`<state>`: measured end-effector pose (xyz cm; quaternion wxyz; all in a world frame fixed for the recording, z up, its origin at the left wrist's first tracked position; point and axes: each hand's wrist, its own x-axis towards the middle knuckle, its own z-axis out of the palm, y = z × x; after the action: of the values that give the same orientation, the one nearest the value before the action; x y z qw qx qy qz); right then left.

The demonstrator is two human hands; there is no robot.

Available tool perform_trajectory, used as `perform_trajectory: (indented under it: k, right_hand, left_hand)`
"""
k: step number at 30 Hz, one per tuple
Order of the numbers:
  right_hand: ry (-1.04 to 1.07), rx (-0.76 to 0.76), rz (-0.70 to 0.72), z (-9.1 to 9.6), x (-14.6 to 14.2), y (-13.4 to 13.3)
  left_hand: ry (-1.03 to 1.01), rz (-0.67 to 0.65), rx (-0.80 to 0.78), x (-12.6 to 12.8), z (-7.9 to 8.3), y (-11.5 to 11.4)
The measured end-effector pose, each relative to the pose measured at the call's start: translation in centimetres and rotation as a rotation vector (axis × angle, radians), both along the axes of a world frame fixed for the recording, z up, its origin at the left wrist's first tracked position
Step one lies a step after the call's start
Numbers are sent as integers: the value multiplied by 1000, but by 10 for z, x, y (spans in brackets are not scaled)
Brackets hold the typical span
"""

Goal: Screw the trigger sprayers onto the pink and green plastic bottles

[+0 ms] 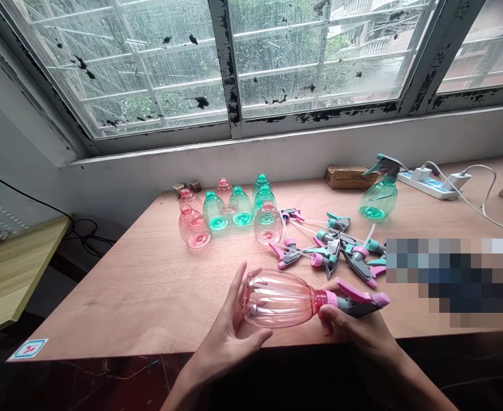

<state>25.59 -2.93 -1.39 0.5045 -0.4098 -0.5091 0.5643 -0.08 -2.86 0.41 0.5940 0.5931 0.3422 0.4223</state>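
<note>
Working over plywood table, w/ loose bottles & spray heads just ahead: pink plastic bottle was held sideways near table's front edge, left hand grasping its body, right hand grasping sprayer head at neck. Risk: misaligned head could cross-thread; weak grip could drop bottle.

On the table: eight bare bottles (four pink, four green) and one capped green sprayer.
</note>
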Motion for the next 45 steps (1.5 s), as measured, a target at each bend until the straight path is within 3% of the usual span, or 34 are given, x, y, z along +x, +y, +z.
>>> perform_trajectory:
  k: [6, 13, 20, 26, 45]
  right_hand:
    - [-20, -13, -2, -2, 1, -1]
    - [-6, 6, -13, -3, 2, 1]
    - [-40, 5, 18, -1, 1, 1]
    - [-52, 9, 16, 0, 1, 1]
    - [-42, -8, -2, 0, 1, 0]
  left_hand:
    - [-41, 38, -78, 2, 5, 2]
    - [43, 58, -13, 2, 0, 0]
    - [-16, 47, -113, 1, 3, 0]
    - [17, 20, -28, 0, 1, 1]
    - [-10, 40, -99, 1, 5, 1]
